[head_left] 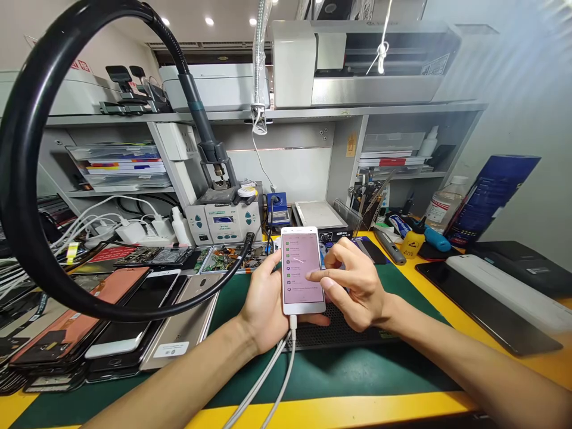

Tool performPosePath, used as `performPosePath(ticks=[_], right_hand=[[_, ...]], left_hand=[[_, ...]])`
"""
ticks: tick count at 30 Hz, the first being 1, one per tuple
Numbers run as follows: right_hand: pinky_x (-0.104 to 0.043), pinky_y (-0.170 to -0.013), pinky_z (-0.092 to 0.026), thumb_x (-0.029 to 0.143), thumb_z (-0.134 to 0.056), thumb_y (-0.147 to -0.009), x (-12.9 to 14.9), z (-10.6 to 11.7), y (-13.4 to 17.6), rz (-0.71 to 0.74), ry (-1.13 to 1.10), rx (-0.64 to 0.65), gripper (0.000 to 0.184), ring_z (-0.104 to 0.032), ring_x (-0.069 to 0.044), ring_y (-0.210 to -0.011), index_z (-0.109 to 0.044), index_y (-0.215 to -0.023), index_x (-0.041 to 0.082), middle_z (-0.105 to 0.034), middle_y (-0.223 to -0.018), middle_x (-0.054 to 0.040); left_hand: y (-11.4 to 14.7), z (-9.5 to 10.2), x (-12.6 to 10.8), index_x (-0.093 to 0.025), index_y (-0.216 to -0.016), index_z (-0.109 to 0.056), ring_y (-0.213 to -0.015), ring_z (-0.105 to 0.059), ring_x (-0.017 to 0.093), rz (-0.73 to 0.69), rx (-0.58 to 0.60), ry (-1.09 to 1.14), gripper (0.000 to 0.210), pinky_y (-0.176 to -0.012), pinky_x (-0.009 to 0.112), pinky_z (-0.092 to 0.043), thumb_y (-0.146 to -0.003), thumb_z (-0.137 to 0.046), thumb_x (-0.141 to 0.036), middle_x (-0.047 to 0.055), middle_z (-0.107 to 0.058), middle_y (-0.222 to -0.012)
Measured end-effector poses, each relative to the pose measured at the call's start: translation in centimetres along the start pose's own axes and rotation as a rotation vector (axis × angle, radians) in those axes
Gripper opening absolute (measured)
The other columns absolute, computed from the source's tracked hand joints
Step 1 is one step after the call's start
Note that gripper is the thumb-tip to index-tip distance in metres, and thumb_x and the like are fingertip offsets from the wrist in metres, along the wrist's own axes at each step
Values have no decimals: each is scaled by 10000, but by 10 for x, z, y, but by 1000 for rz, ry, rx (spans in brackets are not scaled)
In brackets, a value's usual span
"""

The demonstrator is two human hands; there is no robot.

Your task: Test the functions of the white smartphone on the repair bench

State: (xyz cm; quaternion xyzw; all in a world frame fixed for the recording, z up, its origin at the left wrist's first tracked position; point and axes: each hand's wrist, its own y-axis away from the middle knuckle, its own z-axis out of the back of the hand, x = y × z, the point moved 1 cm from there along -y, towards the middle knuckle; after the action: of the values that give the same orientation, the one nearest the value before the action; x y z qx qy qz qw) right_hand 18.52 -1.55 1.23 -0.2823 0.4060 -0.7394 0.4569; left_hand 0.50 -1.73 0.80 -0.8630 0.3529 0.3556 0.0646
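White smartphone: held above the green mat, screen upward, white cable plug fitted at its lower end. Left hand: palm up, grasping the smartphone from beneath. Right hand: released, one finger extended to the screen; contact is hard to confirm. Beyond the mat, leftward, a tray contains circuit boards. Beyond it, rightward, a clear bottle stands near a yellow bottle.
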Motion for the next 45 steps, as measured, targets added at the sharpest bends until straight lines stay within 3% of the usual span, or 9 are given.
performPosePath(ticks=[7,10,18,30,45], right_hand=[[-399,-690,-400,186,-464,-953,-9,1,1,-258,129,-17,352,-501,-230,-784,-712,-1185,92,-523,-823,-78],[-397,-702,-409,201,-455,-969,-8,1,1,-302,141,-24,363,-506,-227,-790,-680,-1239,112,-517,-822,-63],[-385,-687,-417,186,-462,-970,-7,1,0,-300,120,-44,355,-520,-216,-796,-680,-1229,78,-530,-846,-74],[-356,-610,-387,157,-543,-885,0,-1,-1,-36,-15,-5,254,-479,-181,-693,-786,-957,143,-491,-765,-51],[-386,-683,-436,226,-455,-967,-4,2,0,-314,104,-31,363,-516,-210,-771,-672,-1242,131,-505,-829,-56]], left_hand=[[-2,3,-1,-99,-1207,-682,-829,-711,342,14,-27,12,604,-595,492,-613,-1002,-348,-558,187,-699,-1031],[-2,2,-2,-99,-1222,-669,-852,-711,362,-3,-35,7,599,-589,496,-612,-994,-361,-560,195,-698,-1046],[-2,2,-3,-80,-1169,-690,-817,-708,350,-11,-63,16,622,-563,485,-610,-992,-346,-568,192,-700,-1000],[-2,5,-1,-78,-1107,-723,-806,-691,303,-13,-7,23,596,-543,461,-616,-999,-376,-551,180,-698,-944],[-3,3,-1,-72,-1152,-695,-795,-719,340,-23,-32,0,629,-549,488,-611,-1001,-338,-567,188,-705,-970]])
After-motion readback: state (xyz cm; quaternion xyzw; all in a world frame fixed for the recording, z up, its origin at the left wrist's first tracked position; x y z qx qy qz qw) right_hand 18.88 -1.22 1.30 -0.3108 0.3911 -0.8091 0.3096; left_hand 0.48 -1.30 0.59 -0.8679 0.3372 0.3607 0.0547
